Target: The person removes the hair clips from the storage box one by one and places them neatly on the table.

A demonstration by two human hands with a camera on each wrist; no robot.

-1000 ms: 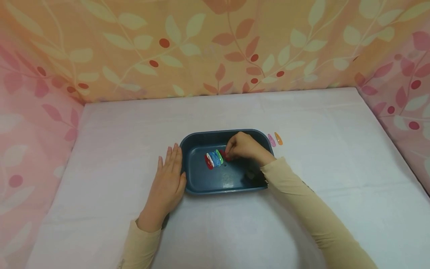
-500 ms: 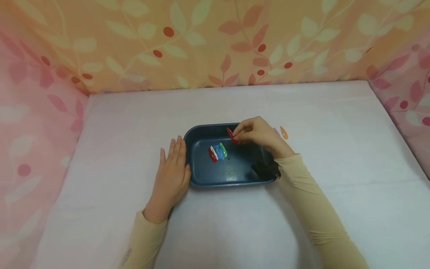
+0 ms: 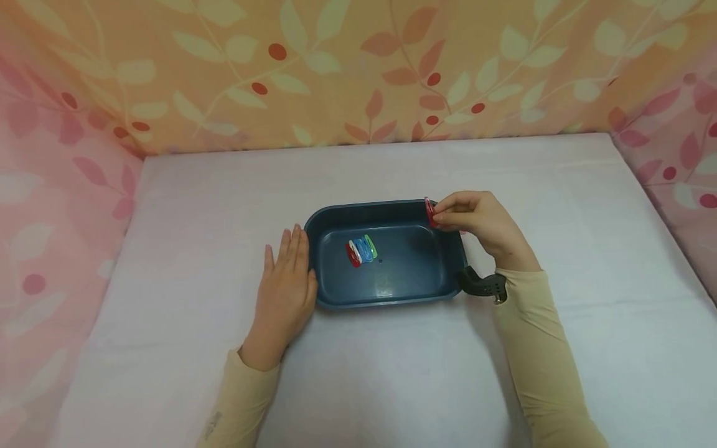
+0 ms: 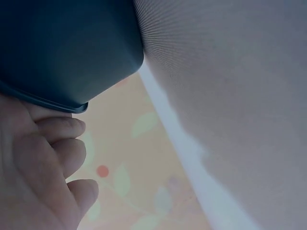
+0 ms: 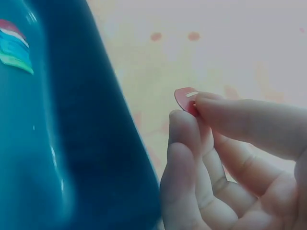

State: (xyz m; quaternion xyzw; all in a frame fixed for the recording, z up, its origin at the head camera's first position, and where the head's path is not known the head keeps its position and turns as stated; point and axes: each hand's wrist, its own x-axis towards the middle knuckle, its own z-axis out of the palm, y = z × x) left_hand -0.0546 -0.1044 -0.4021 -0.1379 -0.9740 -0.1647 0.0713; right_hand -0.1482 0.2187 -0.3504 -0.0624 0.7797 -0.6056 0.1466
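A red snap hair clip (image 3: 430, 213) is pinched between the thumb and fingertips of my right hand (image 3: 484, 224), over the far right corner of a dark blue plastic tray (image 3: 414, 274). Its tip (image 5: 185, 98) pokes out past the fingers in the right wrist view. Left of the middle of the tray, several clips in red, white, blue and green lie side by side in a row (image 3: 361, 250). My left hand (image 3: 285, 295) lies along the tray's left wall with fingers straight, touching the rim.
A white cloth (image 3: 196, 249) covers the table, with leaf-patterned curtains (image 3: 224, 81) at the back and sides. Right of the tray, my right hand mostly hides the spot where two loose clips lay. A dark strap (image 3: 482, 283) hangs from the right wrist.
My right hand has lifted the red clip from beside the row and carried it rightward to the tray's far right corner. The left hand keeps its place at the tray.
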